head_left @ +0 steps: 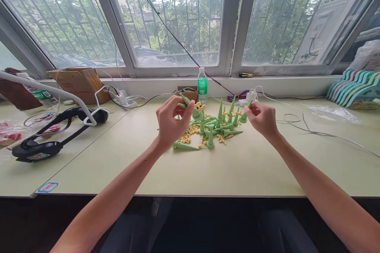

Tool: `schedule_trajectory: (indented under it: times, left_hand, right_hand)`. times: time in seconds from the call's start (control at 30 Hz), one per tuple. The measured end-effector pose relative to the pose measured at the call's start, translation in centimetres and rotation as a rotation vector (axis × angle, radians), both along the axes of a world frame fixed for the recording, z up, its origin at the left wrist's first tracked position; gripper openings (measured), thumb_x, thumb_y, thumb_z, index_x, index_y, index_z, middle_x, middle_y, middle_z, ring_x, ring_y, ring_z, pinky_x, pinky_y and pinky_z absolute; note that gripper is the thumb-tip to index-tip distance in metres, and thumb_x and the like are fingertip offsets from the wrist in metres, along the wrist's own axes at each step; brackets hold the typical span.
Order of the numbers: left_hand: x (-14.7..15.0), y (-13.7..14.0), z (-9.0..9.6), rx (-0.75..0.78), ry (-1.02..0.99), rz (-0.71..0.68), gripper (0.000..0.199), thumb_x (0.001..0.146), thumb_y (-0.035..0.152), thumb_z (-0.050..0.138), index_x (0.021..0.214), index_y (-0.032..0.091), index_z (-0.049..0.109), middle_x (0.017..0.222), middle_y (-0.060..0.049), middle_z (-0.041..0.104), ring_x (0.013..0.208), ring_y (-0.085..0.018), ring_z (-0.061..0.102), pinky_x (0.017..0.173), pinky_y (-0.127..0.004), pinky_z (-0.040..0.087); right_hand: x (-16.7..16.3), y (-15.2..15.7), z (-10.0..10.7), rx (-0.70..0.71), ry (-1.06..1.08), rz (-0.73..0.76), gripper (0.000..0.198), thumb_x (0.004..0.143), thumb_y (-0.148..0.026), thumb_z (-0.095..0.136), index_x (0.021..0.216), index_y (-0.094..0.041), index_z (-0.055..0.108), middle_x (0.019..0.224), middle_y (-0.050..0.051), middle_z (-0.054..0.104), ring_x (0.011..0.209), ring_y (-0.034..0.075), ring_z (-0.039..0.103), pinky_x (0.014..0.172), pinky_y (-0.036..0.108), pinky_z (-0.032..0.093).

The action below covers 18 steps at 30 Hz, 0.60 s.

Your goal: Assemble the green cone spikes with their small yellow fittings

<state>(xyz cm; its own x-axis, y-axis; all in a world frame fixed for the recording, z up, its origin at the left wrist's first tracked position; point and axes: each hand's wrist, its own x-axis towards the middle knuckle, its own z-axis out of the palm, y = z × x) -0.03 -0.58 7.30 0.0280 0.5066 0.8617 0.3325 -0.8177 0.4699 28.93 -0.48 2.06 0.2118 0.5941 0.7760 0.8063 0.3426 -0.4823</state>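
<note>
My left hand (173, 120) is closed on a green plastic spike (186, 99), held tilted above the pile; yellow pieces (200, 107) show just past its fingertips. With thumb and fingers pinched, my right hand (263, 118) grips the narrow end of another green plastic spike (244, 118) at the pile's right side. Between my hands, several green spikes stand upright or lie on their sides, one standing spike (210, 140) being nearest me. Small yellow T-shaped valve pieces (186, 138) are scattered among them. My left hand hides part of the pile.
A green-labelled bottle (202, 85) stands behind the pile by the window. On the left are black headphones (41, 150), a cardboard box (78, 85) and a power strip (126, 99). White cables (308, 128) and a stack of hangers (353, 89) lie right.
</note>
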Motion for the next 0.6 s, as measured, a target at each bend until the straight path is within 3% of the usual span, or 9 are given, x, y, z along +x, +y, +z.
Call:
schedule_trajectory:
  times: [0.13,0.23,0.3,0.4,0.6]
  left_hand:
    - [4.5,-0.9,1.1,-0.037,0.263,-0.127,0.024,0.088,0.035,0.064,0.074,0.017,0.057,0.066,0.002,0.056,0.054,-0.008,0.05,0.055,-0.023,0.044]
    - [8.4,0.1,0.5,-0.133,0.439,-0.186,0.031,0.085,0.031,0.066,0.064,0.017,0.048,0.056,0.006,0.044,0.051,-0.008,0.04,0.056,-0.024,0.036]
    - [10.7,1.2,-0.2,-0.196,0.5,-0.239,0.037,0.084,0.031,0.065,0.06,0.018,0.041,0.056,0.005,0.043,0.052,-0.009,0.038,0.056,-0.025,0.032]
    - [13.5,2.9,-1.5,-0.22,0.526,-0.261,0.039,0.083,0.03,0.065,0.06,0.019,0.036,0.055,0.005,0.043,0.054,-0.01,0.04,0.057,-0.026,0.031]
    - [16.5,4.5,-3.2,-0.421,0.525,-0.301,0.037,0.083,0.022,0.066,0.065,0.02,0.034,0.055,0.004,0.046,0.051,-0.013,0.053,0.055,-0.026,0.038]
  right_hand:
    - [1.8,1.4,-1.9,-0.077,-0.005,-0.033,0.025,0.075,-0.035,0.059,0.056,-0.021,0.05,0.053,0.003,0.06,0.052,0.018,0.055,0.058,0.03,0.042]
    - [2.4,1.6,-2.6,-0.095,0.009,-0.074,0.026,0.074,-0.036,0.058,0.054,-0.022,0.048,0.053,0.002,0.059,0.051,0.017,0.052,0.058,0.03,0.041]
    - [2.7,1.6,-2.8,-0.1,0.02,-0.107,0.026,0.073,-0.036,0.057,0.054,-0.022,0.047,0.052,0.002,0.058,0.051,0.017,0.051,0.058,0.03,0.041]
    - [3.3,1.7,-3.0,-0.137,0.027,-0.122,0.025,0.071,-0.037,0.055,0.054,-0.022,0.046,0.052,0.003,0.058,0.05,0.016,0.05,0.057,0.03,0.04]
    - [4.1,2.2,-3.6,-0.35,0.044,0.037,0.021,0.07,-0.037,0.055,0.057,-0.02,0.054,0.051,0.003,0.063,0.042,0.015,0.054,0.049,0.027,0.041]
